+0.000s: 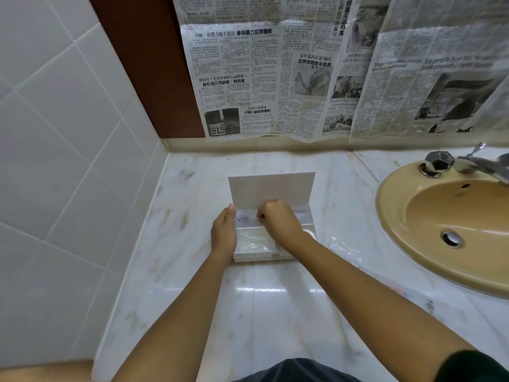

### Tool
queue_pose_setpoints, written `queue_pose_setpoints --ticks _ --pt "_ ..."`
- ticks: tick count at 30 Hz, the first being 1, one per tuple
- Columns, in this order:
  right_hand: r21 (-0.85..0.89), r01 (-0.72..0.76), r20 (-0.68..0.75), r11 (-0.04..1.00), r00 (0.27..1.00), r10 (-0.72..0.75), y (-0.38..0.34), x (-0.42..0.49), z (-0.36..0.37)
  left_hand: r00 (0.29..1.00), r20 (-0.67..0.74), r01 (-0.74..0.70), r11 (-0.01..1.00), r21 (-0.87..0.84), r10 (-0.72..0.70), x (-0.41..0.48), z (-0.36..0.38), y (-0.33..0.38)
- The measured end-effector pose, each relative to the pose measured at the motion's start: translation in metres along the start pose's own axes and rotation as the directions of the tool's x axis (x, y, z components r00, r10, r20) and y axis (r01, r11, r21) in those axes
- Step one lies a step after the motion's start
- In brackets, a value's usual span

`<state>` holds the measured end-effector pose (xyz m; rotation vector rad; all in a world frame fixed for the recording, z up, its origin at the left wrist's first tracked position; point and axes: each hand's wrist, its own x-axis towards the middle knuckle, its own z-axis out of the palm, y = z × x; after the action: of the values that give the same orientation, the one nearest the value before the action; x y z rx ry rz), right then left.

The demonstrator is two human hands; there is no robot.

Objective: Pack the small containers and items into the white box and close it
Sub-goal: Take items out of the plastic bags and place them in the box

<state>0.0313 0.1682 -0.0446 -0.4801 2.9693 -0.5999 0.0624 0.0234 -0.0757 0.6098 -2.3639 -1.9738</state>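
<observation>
A white box [256,256] stands open on the marble counter, its lid [271,188] upright at the back. Clear plastic-wrapped items [254,242] lie inside the tray. My left hand [223,231] rests flat against the box's left side. Over the box's middle, my right hand [276,219] is curled, its fingers pinched on a clear packet [246,217] in the back part of the box. What the packet contains is too blurred to tell.
A crumpled clear plastic wrapper [344,248] lies on the counter right of the box. A beige sink [451,221] with a chrome tap [468,162] fills the right side. Newspaper [316,73] covers the back wall; white tiles [55,133] form the left wall.
</observation>
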Motion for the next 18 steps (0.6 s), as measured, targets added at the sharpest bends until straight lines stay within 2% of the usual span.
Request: queue_pose_setpoints --ticks 3,7,13,15,18 --pt "0.066 -0.062 0.029 0.996 0.998 0.06 0.006 0.003 0.006 1.0 -0.001 0.012 1.0 -0.01 -0.012 -0.001 0.0 0.001" --pt "0.112 -0.076 0.048 0.991 0.996 0.071 0.012 0.003 0.008 1.0 -0.006 0.029 0.999 -0.023 -0.029 -0.001 0.0 0.003" --pt "0.233 -0.11 0.178 0.966 0.982 0.069 0.015 -0.006 -0.018 0.999 -0.004 0.038 0.999 0.001 -0.038 0.0 0.0 0.002" --pt "0.307 -0.101 0.137 0.946 0.989 0.061 0.017 -0.017 -0.034 0.999 0.0 0.046 0.999 0.016 -0.046 0.002 0.0 0.0" --pt "0.435 -0.091 -0.015 0.896 0.994 0.108 0.025 -0.038 -0.057 0.999 -0.007 0.053 0.999 0.007 -0.053 0.004 0.0 -0.002"
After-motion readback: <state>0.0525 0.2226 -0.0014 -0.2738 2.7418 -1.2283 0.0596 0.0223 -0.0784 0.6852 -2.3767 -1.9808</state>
